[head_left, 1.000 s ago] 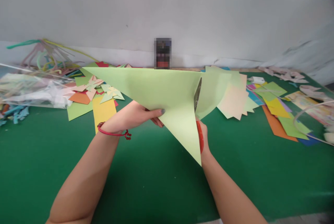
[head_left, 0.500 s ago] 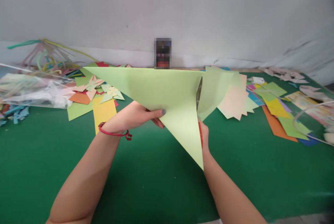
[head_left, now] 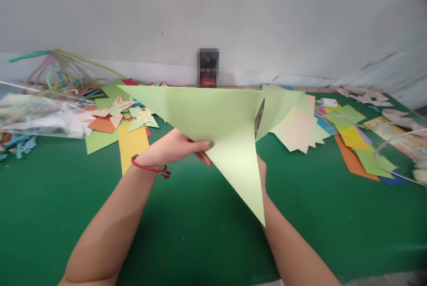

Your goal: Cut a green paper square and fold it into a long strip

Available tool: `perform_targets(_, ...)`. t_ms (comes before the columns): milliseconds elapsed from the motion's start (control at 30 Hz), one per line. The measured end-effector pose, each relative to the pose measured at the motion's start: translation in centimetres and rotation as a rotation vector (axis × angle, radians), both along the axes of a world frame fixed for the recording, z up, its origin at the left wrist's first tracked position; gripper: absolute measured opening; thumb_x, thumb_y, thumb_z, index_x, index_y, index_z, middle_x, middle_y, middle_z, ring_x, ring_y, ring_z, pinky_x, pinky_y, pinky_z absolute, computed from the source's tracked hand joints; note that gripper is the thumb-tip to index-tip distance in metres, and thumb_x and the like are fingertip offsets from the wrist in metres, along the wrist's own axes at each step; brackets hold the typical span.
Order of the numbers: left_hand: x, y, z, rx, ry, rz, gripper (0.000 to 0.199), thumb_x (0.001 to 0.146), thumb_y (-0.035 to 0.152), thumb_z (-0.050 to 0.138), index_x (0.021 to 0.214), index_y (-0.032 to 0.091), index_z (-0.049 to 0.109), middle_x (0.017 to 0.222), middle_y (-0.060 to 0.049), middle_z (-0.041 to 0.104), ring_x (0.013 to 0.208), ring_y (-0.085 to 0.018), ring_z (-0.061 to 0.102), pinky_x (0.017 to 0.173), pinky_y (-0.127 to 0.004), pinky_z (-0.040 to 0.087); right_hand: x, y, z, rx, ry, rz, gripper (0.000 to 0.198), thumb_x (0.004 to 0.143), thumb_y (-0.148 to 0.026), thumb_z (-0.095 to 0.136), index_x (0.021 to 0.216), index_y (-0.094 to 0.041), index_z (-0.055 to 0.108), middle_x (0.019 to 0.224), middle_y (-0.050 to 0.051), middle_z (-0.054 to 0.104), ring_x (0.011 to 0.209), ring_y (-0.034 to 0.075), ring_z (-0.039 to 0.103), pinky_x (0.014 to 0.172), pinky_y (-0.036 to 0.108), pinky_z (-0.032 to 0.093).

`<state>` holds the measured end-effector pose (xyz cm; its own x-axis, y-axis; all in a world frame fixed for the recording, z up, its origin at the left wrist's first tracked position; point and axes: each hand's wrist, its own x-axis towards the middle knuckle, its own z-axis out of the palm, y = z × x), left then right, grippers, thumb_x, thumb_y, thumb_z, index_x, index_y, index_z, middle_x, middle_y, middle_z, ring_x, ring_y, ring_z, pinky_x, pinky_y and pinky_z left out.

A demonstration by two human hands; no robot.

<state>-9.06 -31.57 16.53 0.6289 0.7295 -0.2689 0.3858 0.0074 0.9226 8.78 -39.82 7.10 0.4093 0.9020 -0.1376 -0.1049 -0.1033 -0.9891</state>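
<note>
A light green sheet of paper (head_left: 213, 112) is held up above the table, its lower part hanging in a long point. My left hand (head_left: 182, 146) pinches its lower left edge, thumb on the near face and fingers behind. My right hand (head_left: 262, 172) is at the right, mostly hidden behind the hanging flap. It grips scissors, and one dark metal blade (head_left: 259, 119) shows against the paper at the end of a slit. Their handle is covered by the flap now. Right of the blade, more of the green paper extends over the sheets behind.
Folded paper stars (head_left: 143, 118) and a yellow sheet (head_left: 133, 146) lie at the left, beside a clear plastic bag (head_left: 50, 117). Pale peach sheets (head_left: 296, 130) and coloured papers (head_left: 360, 143) lie at the right of the green table (head_left: 200, 232). A pixelated dark object (head_left: 207, 68) stands against the wall.
The green paper has shifted a little to the right, its hanging point lower. The blade has moved slightly right, and the red scissors handle has gone out of sight behind the flap.
</note>
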Motion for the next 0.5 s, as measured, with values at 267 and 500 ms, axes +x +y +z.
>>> perform_targets(267,-0.08,-0.01,-0.03,-0.004,-0.008,-0.008,0.021,0.081,0.037,0.057,0.084,0.017,0.063,0.066,-0.002,0.071,0.080,-0.020,0.069,0.083,-0.031,0.051,-0.39,0.01,0.95,-0.054,0.229,-0.024,0.030,0.074,-0.047,0.054,0.059,-0.021,0.051,0.057,0.001,0.053,0.050,0.016,0.048,0.045,0.031,0.043)
perform_targets(500,-0.07,0.00,0.00,0.003,0.000,0.011,0.022,0.080,0.037,0.058,0.088,0.017,0.062,0.064,-0.002,0.071,0.080,-0.021,0.069,0.081,-0.033,0.052,-0.18,-0.02,0.51,0.036,-0.002,0.008,0.033,0.079,-0.050,0.046,0.066,-0.021,0.055,0.056,0.002,0.055,0.047,0.015,0.046,0.041,0.031,0.039)
